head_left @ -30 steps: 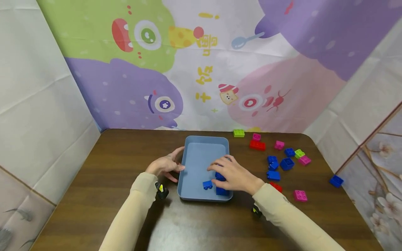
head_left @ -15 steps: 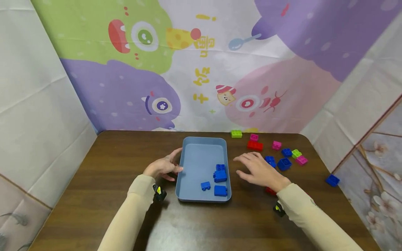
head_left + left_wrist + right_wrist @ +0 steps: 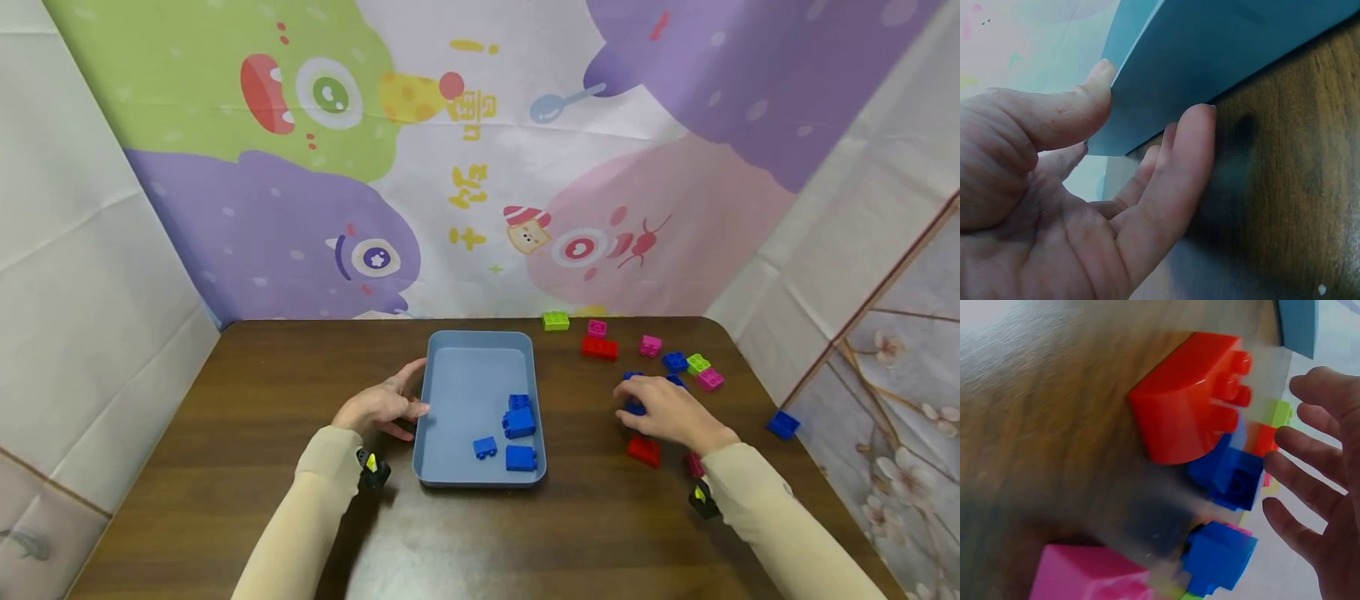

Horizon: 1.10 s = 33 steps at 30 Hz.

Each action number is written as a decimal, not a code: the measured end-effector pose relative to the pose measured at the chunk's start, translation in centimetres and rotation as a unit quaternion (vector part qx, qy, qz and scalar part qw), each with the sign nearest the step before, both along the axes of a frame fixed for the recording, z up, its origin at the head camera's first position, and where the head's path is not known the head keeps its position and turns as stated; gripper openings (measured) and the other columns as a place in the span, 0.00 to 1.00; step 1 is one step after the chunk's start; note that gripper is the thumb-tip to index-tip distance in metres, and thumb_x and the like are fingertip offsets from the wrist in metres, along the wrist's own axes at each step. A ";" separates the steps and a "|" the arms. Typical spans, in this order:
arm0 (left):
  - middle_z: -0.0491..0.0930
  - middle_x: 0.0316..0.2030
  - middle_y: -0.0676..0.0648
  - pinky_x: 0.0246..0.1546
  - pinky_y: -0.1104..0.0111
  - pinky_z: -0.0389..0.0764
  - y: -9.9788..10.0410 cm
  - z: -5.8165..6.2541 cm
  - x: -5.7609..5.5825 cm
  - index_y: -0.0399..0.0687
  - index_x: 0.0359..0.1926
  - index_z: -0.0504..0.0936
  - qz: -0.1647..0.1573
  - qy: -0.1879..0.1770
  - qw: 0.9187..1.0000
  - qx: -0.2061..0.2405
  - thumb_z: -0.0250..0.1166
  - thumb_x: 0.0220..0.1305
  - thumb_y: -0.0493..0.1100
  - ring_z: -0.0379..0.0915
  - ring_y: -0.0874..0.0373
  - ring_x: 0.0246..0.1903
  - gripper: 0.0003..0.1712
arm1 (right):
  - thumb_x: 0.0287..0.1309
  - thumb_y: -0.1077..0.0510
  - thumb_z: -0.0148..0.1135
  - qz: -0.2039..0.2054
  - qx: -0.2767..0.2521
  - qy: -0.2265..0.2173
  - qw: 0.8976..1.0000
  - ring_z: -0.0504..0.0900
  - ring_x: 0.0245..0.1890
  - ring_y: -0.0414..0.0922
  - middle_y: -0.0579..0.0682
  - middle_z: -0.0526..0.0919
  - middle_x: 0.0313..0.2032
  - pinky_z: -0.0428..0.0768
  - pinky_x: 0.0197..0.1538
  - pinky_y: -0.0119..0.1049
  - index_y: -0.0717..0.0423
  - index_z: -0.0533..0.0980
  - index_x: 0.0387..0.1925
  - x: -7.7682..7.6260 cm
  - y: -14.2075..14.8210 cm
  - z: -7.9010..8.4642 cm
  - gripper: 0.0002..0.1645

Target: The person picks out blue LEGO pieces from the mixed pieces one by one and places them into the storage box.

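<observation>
A grey-blue tray lies on the wooden table with several blue toy bricks in its near right part. My left hand is at the tray's left side. Its thumb touches the rim in the left wrist view, and the other fingers extend loosely along the outer wall. Over blue bricks to the right is my right hand, partly hiding them. In the right wrist view its fingers are spread, with nothing between them, near a blue brick and a red brick.
Pink, lime green and red bricks lie scattered at the back right. A lone blue brick sits by the table's right edge. A printed cloth hangs behind the table.
My right hand has moved right, from above the tray to the loose blue bricks, uncovering the blue bricks in the tray. My left hand stays at the tray's left side.
</observation>
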<state>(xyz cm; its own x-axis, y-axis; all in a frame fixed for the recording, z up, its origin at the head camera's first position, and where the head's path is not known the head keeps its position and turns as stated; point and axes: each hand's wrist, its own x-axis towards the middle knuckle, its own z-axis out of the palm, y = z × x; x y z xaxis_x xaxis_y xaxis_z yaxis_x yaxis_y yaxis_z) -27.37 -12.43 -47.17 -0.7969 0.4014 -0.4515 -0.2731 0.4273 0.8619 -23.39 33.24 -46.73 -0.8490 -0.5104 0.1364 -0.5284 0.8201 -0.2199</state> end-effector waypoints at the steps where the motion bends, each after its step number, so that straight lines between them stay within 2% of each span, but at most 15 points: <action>1: 0.68 0.47 0.33 0.35 0.52 0.85 0.0 0.0 0.0 0.64 0.76 0.40 0.001 0.000 1.000 0.001 0.61 0.66 0.33 0.73 0.44 0.41 0.51 | 0.52 0.52 0.71 -0.005 0.008 0.002 1.000 0.80 0.35 0.45 0.46 0.82 0.37 0.83 0.39 0.46 0.51 0.81 0.39 0.1 0.1 -0.1 0.13; 6: 0.69 0.47 0.33 0.36 0.51 0.85 -0.5 -0.1 0.3 0.64 0.76 0.40 0.005 0.000 1.000 0.005 0.62 0.66 0.33 0.72 0.42 0.43 0.51 | 0.49 0.52 0.73 -0.016 0.027 0.004 1.000 0.79 0.37 0.46 0.45 0.81 0.36 0.83 0.41 0.48 0.51 0.81 0.38 0.3 0.3 -0.6 0.14; 12: 0.69 0.46 0.34 0.35 0.51 0.85 -1.0 -0.2 0.5 0.65 0.76 0.41 0.012 -0.004 1.000 0.001 0.62 0.66 0.33 0.72 0.42 0.42 0.51 | 0.51 0.52 0.72 -0.019 0.018 -0.029 0.999 0.79 0.36 0.46 0.46 0.80 0.37 0.83 0.41 0.48 0.52 0.81 0.39 0.2 0.0 -1.0 0.14; 19: 0.69 0.46 0.33 0.34 0.50 0.85 -0.3 -0.3 0.0 0.65 0.76 0.40 -0.004 0.003 1.000 0.009 0.61 0.66 0.33 0.72 0.43 0.41 0.51 | 0.49 0.56 0.73 -0.029 0.012 -0.027 0.999 0.78 0.37 0.49 0.48 0.80 0.36 0.82 0.42 0.51 0.54 0.81 0.38 0.3 0.3 -1.4 0.13; 22: 0.70 0.46 0.34 0.33 0.50 0.85 -0.1 -0.3 -0.1 0.65 0.76 0.40 0.000 0.000 1.000 0.004 0.61 0.66 0.32 0.72 0.44 0.40 0.51 | 0.50 0.57 0.72 -0.024 0.004 -0.028 0.999 0.78 0.38 0.51 0.51 0.80 0.38 0.81 0.43 0.52 0.56 0.81 0.38 0.1 0.3 -1.5 0.13; 27: 0.70 0.47 0.33 0.33 0.50 0.85 -0.1 -0.3 -0.1 0.65 0.76 0.41 0.005 0.000 1.000 0.001 0.61 0.66 0.32 0.72 0.43 0.40 0.50 | 0.51 0.59 0.70 -0.021 -0.004 -0.026 0.999 0.78 0.38 0.50 0.54 0.79 0.40 0.82 0.41 0.51 0.57 0.81 0.38 -0.3 -0.1 -1.7 0.11; 33: 0.71 0.46 0.33 0.32 0.50 0.85 -0.1 -0.3 0.0 0.65 0.76 0.42 0.007 -0.001 1.000 0.006 0.62 0.66 0.32 0.72 0.43 0.40 0.50 | 0.49 0.61 0.72 -0.023 0.002 -0.039 0.999 0.77 0.35 0.48 0.53 0.78 0.38 0.82 0.39 0.49 0.57 0.80 0.37 -0.6 -0.7 -1.4 0.12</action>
